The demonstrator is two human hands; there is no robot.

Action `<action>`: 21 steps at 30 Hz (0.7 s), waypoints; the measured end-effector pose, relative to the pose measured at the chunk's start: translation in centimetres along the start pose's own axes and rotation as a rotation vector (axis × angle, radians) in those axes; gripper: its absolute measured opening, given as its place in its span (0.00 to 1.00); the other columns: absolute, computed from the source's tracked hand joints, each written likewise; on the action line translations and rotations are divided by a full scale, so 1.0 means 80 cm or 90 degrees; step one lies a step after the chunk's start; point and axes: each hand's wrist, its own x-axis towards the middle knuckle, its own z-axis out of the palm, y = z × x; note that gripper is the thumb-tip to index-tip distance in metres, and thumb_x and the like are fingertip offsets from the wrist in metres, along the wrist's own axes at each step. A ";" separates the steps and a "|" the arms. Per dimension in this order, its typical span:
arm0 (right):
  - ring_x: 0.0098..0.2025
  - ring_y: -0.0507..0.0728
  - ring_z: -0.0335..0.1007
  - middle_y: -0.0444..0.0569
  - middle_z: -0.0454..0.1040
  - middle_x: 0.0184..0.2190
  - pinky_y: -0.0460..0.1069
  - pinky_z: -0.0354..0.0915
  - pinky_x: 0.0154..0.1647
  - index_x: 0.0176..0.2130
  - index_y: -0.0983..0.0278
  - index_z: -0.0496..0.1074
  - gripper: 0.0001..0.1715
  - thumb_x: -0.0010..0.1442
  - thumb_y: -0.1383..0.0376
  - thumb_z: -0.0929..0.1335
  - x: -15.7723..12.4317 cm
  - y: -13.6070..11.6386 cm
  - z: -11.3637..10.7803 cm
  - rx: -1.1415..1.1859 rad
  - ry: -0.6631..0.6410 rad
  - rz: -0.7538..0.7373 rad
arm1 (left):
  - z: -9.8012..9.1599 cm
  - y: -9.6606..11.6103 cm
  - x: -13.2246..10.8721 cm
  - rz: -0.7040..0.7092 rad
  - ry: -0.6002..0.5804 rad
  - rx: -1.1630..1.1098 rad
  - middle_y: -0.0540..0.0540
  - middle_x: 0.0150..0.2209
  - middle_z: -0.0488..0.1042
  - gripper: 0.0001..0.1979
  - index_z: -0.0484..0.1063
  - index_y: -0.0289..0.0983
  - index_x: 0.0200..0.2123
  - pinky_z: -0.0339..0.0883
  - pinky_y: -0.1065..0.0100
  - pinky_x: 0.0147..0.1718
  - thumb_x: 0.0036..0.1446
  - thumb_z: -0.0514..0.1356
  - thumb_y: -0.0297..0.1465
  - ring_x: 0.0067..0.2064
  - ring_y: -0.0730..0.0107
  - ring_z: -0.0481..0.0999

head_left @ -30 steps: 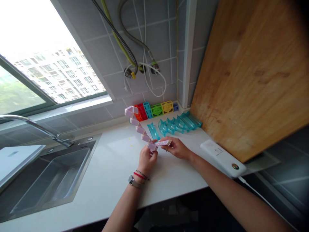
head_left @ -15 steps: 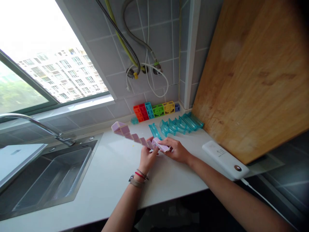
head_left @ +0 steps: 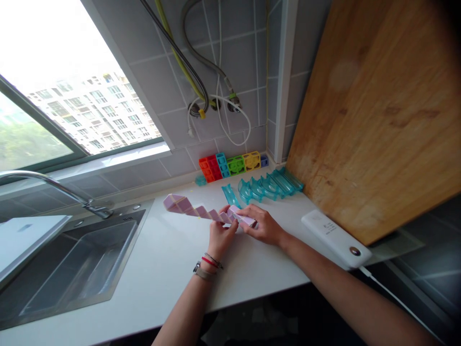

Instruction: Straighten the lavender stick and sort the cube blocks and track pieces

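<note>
A pink and white snake puzzle is held between both hands above the white counter. Its long zigzag part sticks out to the left, ending in a thicker folded head. My left hand is closed round the segments near the middle, thumb toward me; a watch and bracelets circle that wrist. With its fingers on top and thumb below, my right hand grips the short right end. Part of the puzzle is hidden under my fingers.
Translucent teal track pieces lie behind my hands. Against the wall stand coloured plastic blocks. A white power bank-like device with a cable is at right by a large wooden board. The sink is at left.
The left end of the snake puzzle has dipped and swung slightly, so its zigzag lies flatter. Both hands keep their hold in nearly the same place.
</note>
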 end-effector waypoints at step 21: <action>0.39 0.59 0.78 0.52 0.81 0.41 0.49 0.74 0.34 0.48 0.64 0.78 0.23 0.57 0.55 0.74 0.005 0.000 0.002 0.156 0.091 0.189 | -0.002 0.001 0.000 0.017 0.057 0.128 0.51 0.25 0.79 0.32 0.71 0.33 0.61 0.71 0.72 0.28 0.54 0.67 0.38 0.26 0.69 0.77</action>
